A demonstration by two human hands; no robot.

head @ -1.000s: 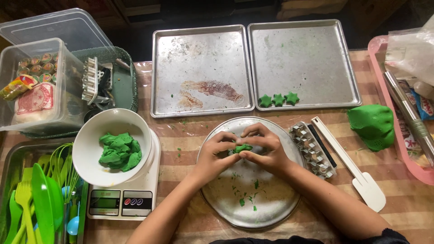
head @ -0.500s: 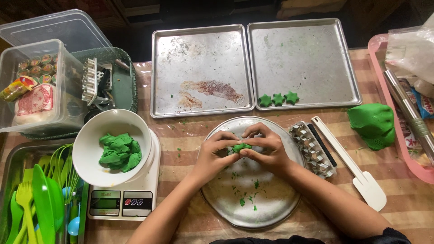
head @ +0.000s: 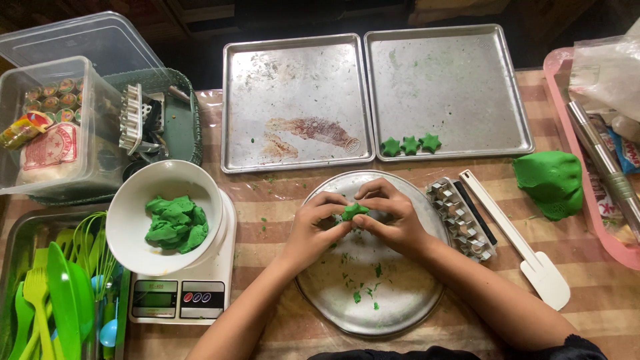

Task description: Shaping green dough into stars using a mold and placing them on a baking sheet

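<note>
Both hands, left hand (head: 312,223) and right hand (head: 390,217), pinch the green dough star (head: 354,211); press lightly, supporting its points over the round plate (head: 373,313)

- A table (head: 280,200) fills nearly the whole view, covered by a checked cloth in beige and cream under clear plastic.
- Past its far edge the room lies in deep shadow; only dim brown wooden shapes (head: 200,13) show there, too dark to tell apart.
- Light falls evenly from above, leaving soft shadows on the cloth.
</note>
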